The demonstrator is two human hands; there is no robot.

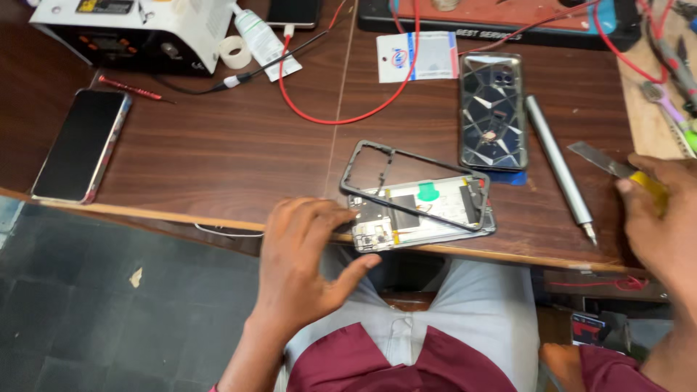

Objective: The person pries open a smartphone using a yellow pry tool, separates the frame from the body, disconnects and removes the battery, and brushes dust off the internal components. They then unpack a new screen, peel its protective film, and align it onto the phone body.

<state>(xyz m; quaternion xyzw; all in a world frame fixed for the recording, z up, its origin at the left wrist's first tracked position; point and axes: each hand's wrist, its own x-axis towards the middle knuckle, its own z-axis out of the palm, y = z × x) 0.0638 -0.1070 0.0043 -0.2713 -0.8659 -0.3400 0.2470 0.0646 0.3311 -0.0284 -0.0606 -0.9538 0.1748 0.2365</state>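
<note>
Opened phone [428,214] lies at the near edge of the wooden table [218,152], back off, internals exposed; taken as landmark. A dark frame [406,181] rests tilted across its top, far-left corner lifted clear. Left hand [305,254] sits at the phone's left end, fingers spread and loose, fingertips [341,210] touching the phone's left edge and the frame's near corner; nothing clamped. Right hand [664,218] is well to the right of the phone, closed around a yellow-handled flat blade [613,165], metal tip pointing back toward the phone. Between phone and right hand: a silver pen-shaped screwdriver [560,163], lying diagonally, tip toward the near edge. Just beyond the phone's right end: a patterned phone case [494,112], face up. Beyond the phone: a red wire [348,116] looping across the table. Far to the phone's left: a second phone [80,145], dark screen up. Beyond-left of the phone: a roll of tape [234,52] and a white tube [263,38].
</note>
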